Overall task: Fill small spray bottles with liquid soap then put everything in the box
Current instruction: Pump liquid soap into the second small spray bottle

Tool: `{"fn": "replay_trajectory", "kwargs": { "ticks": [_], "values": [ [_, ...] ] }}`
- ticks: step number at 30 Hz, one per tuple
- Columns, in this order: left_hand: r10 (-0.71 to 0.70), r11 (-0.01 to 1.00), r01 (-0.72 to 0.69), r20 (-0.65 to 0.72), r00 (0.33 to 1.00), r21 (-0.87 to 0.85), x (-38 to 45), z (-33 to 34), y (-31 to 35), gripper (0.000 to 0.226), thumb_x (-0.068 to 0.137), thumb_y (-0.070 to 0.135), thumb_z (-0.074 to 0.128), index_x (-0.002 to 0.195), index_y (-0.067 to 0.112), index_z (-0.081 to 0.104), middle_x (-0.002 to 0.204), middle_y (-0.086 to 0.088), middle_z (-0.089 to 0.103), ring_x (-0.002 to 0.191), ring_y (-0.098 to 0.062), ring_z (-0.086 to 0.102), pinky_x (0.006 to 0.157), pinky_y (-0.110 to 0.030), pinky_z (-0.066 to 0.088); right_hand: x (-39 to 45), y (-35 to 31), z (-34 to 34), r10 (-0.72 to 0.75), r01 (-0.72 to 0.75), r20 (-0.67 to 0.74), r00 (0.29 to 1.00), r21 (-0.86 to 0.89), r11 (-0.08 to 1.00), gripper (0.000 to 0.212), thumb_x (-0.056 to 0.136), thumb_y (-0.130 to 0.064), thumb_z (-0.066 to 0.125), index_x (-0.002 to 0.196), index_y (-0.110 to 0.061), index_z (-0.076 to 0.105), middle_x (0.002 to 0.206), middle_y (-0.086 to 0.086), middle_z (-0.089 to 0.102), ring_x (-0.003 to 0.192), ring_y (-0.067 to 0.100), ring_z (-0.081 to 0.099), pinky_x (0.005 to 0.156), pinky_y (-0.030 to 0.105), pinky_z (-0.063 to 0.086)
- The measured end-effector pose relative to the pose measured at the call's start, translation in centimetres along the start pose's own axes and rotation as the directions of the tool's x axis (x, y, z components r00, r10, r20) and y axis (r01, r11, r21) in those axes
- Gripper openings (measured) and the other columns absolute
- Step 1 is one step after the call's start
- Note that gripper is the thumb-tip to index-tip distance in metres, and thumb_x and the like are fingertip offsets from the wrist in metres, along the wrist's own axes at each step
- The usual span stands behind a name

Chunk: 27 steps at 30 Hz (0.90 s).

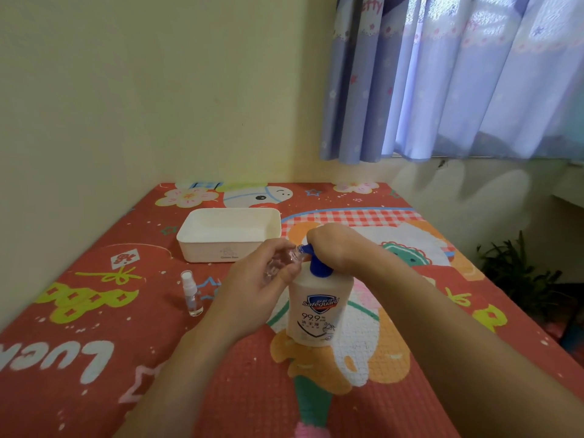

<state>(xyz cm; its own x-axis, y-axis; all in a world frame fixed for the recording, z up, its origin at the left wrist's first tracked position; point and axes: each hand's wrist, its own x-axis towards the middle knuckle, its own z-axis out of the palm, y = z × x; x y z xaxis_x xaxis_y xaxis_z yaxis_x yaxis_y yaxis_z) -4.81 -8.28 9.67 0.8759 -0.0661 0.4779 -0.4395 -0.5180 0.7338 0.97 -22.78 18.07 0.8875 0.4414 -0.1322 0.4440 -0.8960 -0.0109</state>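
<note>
Two bare forearms reach in from the near edge over a bed covered by a red cartoon-print mat [94, 358], the largest thing in view, which runs back to a cream wall with a blue-violet curtain [458, 74] at far right

On the far left of the mat sits a white open box [202, 248], nothing visible inside, so packing looks not yet begun; it seems placed within easy reach for the last step

Near the middle stands the soap bottle [319, 308], a tall white pump bottle with a blue pump head [317, 267], upright on the mat so the pump can be pressed straight down. The right hand [335, 248] rests on top of the pump, fingers curled over it and hiding most of the head, likely pressing

The left hand [265, 276] grips a small clear spray bottle [281, 263], fingers and thumb wrapped round its body. It is tilted with its open neck held up against the blue spout [305, 248], apparently so soap runs straight in. How full it is cannot be told

A second spray bottle [192, 294] stands upright on the mat to the left, near the box, apart from both hands, its white spray cap on. Whether it holds soap is unclear

A green plant [518, 273] sits on the floor at far right
</note>
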Motion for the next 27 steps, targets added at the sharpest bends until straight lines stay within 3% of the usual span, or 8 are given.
{"fn": "replay_trajectory", "kwargs": {
  "ticks": [5, 9, 11, 14, 17, 21, 24, 27],
  "values": [
    [-0.004, 1.0, 0.004, 0.007, 1.0, 0.004, -0.1, 0.1, 0.1, 0.022, 0.093, 0.045, 0.054, 0.114, 0.05, 0.051, 0.113, 0.022, 0.066, 0.109, 0.005, 0.059, 0.088, -0.019, 0.048, -0.1, 0.0, -0.1, 0.006, -0.006, 0.007, 1.0, 0.006, 1.0, 0.025, 0.099, -0.007, 0.038, 0.114, -0.001, 0.057, 0.078, 0.006, 0.046, 0.081, 0.02, 0.043, 0.072, 0.026, 0.033],
    [-0.006, 0.999, 0.005, 0.014, 1.0, 0.039, -0.1, -0.3, 0.4, 0.023, 0.091, 0.048, 0.053, 0.114, 0.051, 0.049, 0.112, 0.023, 0.065, 0.107, 0.009, 0.058, 0.081, -0.008, 0.043, -0.2, -0.2, -0.4, 0.031, -0.031, 0.01, 0.999, 0.035, 0.999, 0.011, 0.099, -0.006, 0.038, 0.095, -0.008, 0.047, 0.066, -0.001, 0.035, 0.077, 0.021, 0.044, 0.07, 0.026, 0.033],
    [-0.007, 0.998, 0.006, 0.019, 1.0, 0.059, 0.1, -0.4, 0.4, 0.022, 0.093, 0.047, 0.053, 0.115, 0.05, 0.049, 0.111, 0.023, 0.064, 0.106, 0.008, 0.058, 0.08, -0.011, 0.044, -0.7, -0.3, -1.1, 0.056, -0.059, 0.024, 0.998, 0.151, 0.987, 0.009, 0.099, -0.006, 0.037, 0.095, -0.007, 0.045, 0.075, 0.005, 0.047, 0.073, 0.02, 0.046, 0.072, 0.028, 0.038],
    [-0.019, 0.997, 0.016, 0.032, 0.999, 0.079, 0.4, -0.7, 0.7, 0.025, 0.094, 0.048, 0.052, 0.119, 0.047, 0.049, 0.108, 0.026, 0.061, 0.104, 0.009, 0.057, 0.082, -0.017, 0.047, -1.3, 0.0, -2.0, 0.079, -0.121, 0.135, 0.988, 0.337, 0.934, 0.023, 0.098, -0.009, 0.039, 0.107, 0.004, 0.055, 0.113, 0.019, 0.061, 0.095, 0.035, 0.061, 0.09, 0.043, 0.052],
    [-0.019, 0.996, 0.015, 0.037, 0.999, 0.092, 0.4, -0.7, 1.0, 0.024, 0.094, 0.046, 0.053, 0.118, 0.048, 0.048, 0.105, 0.03, 0.058, 0.104, 0.011, 0.056, 0.081, -0.016, 0.045, -1.5, 0.1, -2.2, 0.127, -0.2, 0.197, 0.972, 0.418, 0.886, 0.029, 0.096, -0.014, 0.038, 0.113, 0.001, 0.057, 0.115, 0.022, 0.061, 0.102, 0.04, 0.063, 0.088, 0.053, 0.053],
    [-0.022, 0.996, 0.019, 0.034, 0.999, 0.09, 0.3, -0.6, 0.9, 0.023, 0.095, 0.045, 0.053, 0.116, 0.05, 0.045, 0.103, 0.032, 0.057, 0.105, 0.015, 0.053, 0.085, -0.017, 0.046, -1.6, -0.4, -2.1, 0.017, -0.03, 0.064, 0.998, 0.208, 0.978, 0.019, 0.1, -0.008, 0.037, 0.087, -0.004, 0.051, 0.079, 0.01, 0.049, 0.083, 0.025, 0.047, 0.087, 0.039, 0.048],
    [-0.019, 0.997, 0.016, 0.028, 0.999, 0.077, 0.2, -0.4, 0.7, 0.022, 0.094, 0.047, 0.052, 0.114, 0.052, 0.045, 0.105, 0.03, 0.061, 0.105, 0.015, 0.055, 0.083, -0.015, 0.045, -1.1, -0.2, -1.4, -0.02, 0.02, 0.002, 1.0, 0.064, 0.998, 0.016, 0.098, -0.005, 0.038, 0.105, -0.004, 0.052, 0.088, 0.01, 0.046, 0.081, 0.022, 0.042, 0.073, 0.03, 0.037],
    [-0.013, 0.999, 0.012, 0.027, 1.0, 0.045, 0.1, -0.2, 0.4, 0.024, 0.092, 0.05, 0.051, 0.116, 0.047, 0.049, 0.111, 0.022, 0.065, 0.108, 0.008, 0.058, 0.087, -0.022, 0.049, -0.8, 0.1, -0.5, -0.034, 0.033, -0.024, 0.999, -0.018, 0.999, 0.024, 0.099, -0.008, 0.038, 0.116, -0.002, 0.053, 0.096, 0.014, 0.053, 0.081, 0.021, 0.043, 0.072, 0.027, 0.033]
  ]
}}
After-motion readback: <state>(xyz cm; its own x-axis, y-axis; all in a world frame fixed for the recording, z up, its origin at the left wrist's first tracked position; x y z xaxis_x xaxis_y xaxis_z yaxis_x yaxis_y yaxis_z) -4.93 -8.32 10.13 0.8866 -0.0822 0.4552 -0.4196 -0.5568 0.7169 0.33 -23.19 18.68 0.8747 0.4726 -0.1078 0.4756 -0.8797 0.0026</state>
